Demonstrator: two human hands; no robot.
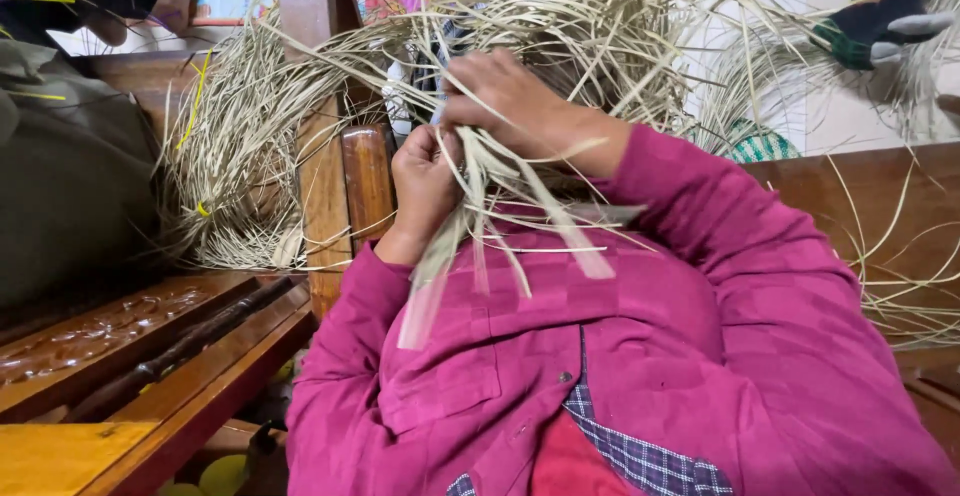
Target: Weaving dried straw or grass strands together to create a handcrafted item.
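Gripping pale straw strands (500, 211) in both hands, close to our magenta shirt (620, 356).

Our left hand (425, 181) is clenched around the bundle; our right hand (520, 106) pinches strands just above it. Beyond lie the loose straw pile (240, 156) and a wooden post (325, 186).

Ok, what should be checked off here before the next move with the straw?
1. Left hand fisted around the straw strips: ok.
2. Right hand gripping the strips: cannot tell, its fingers are mostly hidden.
3. Loose strip ends hang free over the pink shirt: ok.
4. Held strips untangled from the straw pile behind: cannot tell.
5. Another person's gloved hand apart from the work: ok.
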